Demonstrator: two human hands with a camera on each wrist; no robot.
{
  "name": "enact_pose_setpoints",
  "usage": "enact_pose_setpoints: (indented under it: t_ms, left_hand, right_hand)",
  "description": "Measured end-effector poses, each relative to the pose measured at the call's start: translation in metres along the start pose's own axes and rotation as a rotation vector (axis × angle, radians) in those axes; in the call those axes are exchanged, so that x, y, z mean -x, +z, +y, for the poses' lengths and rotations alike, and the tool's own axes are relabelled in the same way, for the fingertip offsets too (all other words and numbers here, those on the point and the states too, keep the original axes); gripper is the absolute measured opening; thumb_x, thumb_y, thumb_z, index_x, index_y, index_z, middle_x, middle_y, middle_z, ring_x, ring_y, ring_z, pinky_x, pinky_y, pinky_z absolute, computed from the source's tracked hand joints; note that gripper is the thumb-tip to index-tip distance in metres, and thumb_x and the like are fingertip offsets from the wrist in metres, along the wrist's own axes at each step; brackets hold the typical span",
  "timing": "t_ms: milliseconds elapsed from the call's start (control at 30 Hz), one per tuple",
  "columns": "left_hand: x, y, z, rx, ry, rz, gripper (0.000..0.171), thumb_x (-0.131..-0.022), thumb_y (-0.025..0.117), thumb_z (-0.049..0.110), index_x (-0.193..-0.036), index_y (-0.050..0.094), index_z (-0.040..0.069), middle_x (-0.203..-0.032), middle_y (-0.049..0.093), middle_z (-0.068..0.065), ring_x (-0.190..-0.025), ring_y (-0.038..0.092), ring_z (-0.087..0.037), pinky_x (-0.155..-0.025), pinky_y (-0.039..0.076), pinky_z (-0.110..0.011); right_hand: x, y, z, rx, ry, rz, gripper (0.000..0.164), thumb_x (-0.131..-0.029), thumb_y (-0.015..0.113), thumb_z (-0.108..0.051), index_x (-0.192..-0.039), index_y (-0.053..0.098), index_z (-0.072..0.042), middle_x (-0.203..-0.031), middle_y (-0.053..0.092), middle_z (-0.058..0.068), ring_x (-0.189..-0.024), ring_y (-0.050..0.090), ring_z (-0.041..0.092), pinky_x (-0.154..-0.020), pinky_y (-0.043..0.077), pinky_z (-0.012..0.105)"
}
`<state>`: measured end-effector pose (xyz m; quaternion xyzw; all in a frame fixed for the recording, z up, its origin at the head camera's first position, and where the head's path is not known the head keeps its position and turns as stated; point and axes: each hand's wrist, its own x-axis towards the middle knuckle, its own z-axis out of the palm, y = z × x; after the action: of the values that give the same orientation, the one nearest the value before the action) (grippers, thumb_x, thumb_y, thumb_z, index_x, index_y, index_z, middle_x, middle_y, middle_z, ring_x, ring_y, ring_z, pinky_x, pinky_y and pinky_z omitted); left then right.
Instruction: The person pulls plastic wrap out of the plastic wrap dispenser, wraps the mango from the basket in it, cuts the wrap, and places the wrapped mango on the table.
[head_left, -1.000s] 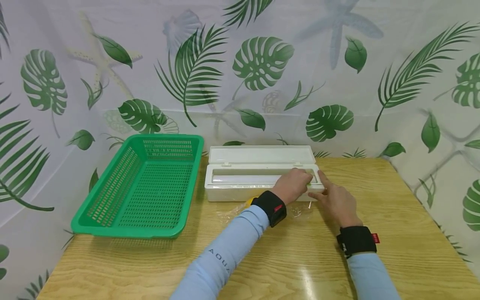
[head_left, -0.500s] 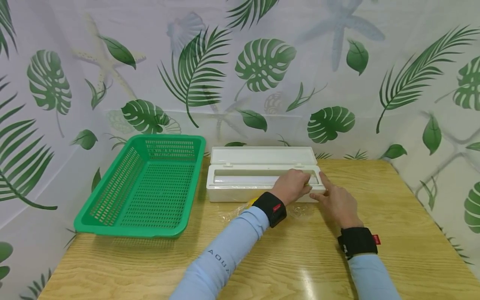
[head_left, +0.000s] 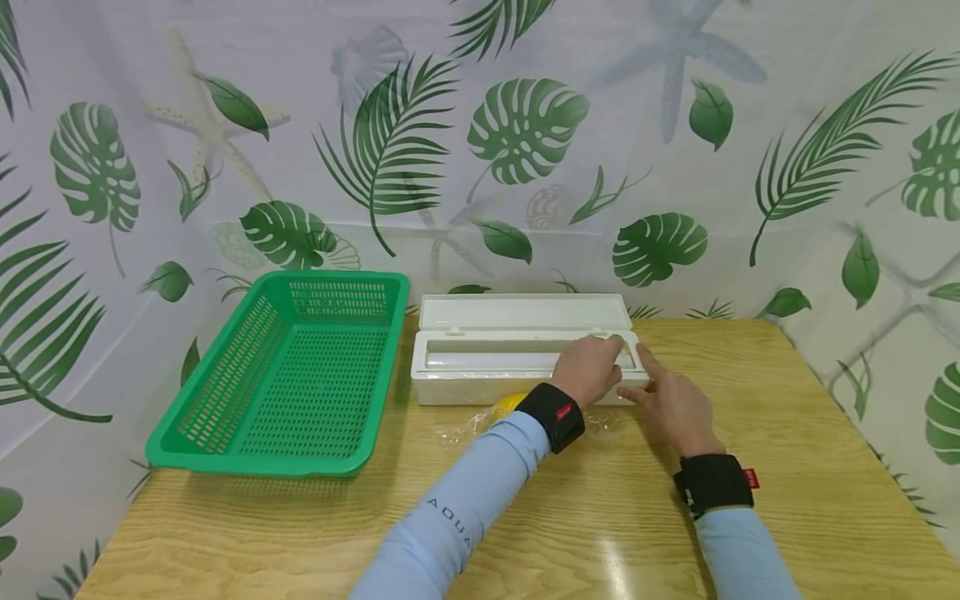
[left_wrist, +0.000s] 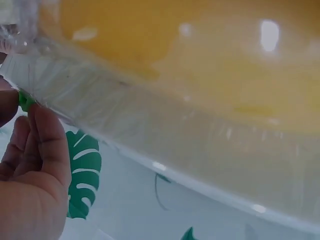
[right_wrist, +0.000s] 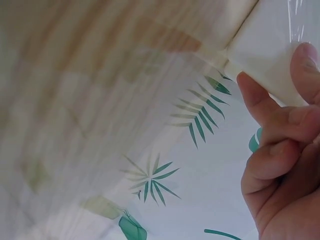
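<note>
A long white cling film dispenser [head_left: 457,390] stands on the table with its lid [head_left: 525,310] tipped back, a white roll [head_left: 487,360] lying inside. At its right part, my left hand [head_left: 588,368] reaches over the front edge. In the left wrist view, thumb and finger pinch a small green slider [left_wrist: 25,101] at the dispenser's edge. My right hand [head_left: 678,408] holds the dispenser's right end, thumb on the front and a finger along the side. Clear film [head_left: 465,429] spills out in front over a yellow object [head_left: 507,406], mostly hidden behind my left wrist.
A green perforated plastic basket [head_left: 322,375] sits on the left of the wooden table [head_left: 630,533]. Behind the table hangs a leaf-printed cloth [head_left: 555,217], close to the dispenser's raised lid.
My left hand and forearm have shifted slightly to the right, and the green slider has gone out of sight behind its fingers in the head view. The right hand keeps its hold.
</note>
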<state>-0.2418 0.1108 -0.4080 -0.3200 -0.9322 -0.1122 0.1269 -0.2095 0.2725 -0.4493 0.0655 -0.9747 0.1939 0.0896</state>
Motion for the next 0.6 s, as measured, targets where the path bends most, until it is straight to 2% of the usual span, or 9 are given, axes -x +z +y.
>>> enact_pose_setpoints:
  t_ms: [100,233,467,600]
  left_hand:
    - [0.001,0.000,0.000,-0.055,0.040,0.002,0.014,-0.090,0.058,0.020,-0.102,0.059,0.014,-0.075,0.065,0.001,-0.065,0.057,-0.009,-0.052,0.049,-0.019]
    - [0.001,-0.002,0.001,-0.104,0.064,-0.010,0.013,-0.091,0.057,0.023,-0.101,0.061,0.015,-0.084,0.068,0.001,-0.076,0.061,-0.012,-0.061,0.053,-0.021]
    - [-0.005,-0.009,0.006,-0.169,0.068,-0.115,0.021,-0.089,0.060,0.016,-0.110,0.062,0.018,-0.095,0.069,0.003,-0.084,0.061,-0.012,-0.074,0.052,-0.022]
    - [-0.006,-0.010,0.005,-0.198,0.086,-0.136,0.026,-0.088,0.061,0.015,-0.114,0.062,0.020,-0.099,0.069,0.004,-0.087,0.060,-0.011,-0.075,0.051,-0.021]
  right_hand:
    - [-0.001,0.000,-0.001,-0.005,0.000,0.001,0.080,-0.081,0.067,-0.037,-0.145,0.024,-0.015,-0.069,0.066,0.014,-0.048,0.048,0.019,-0.039,0.031,0.033]
    - [-0.001,0.000,-0.001,-0.011,0.004,0.003,0.080,-0.081,0.067,-0.038,-0.145,0.025,-0.014,-0.071,0.067,0.015,-0.048,0.049,0.019,-0.038,0.031,0.033]
    - [0.000,-0.001,-0.001,-0.013,-0.005,-0.004,0.080,-0.081,0.066,-0.037,-0.145,0.024,-0.014,-0.083,0.070,0.022,-0.058,0.058,0.025,-0.040,0.037,0.034]
    - [0.000,-0.001,-0.002,-0.015,-0.001,-0.012,0.080,-0.082,0.066,-0.037,-0.145,0.023,-0.014,-0.083,0.070,0.021,-0.059,0.058,0.026,-0.040,0.037,0.034]
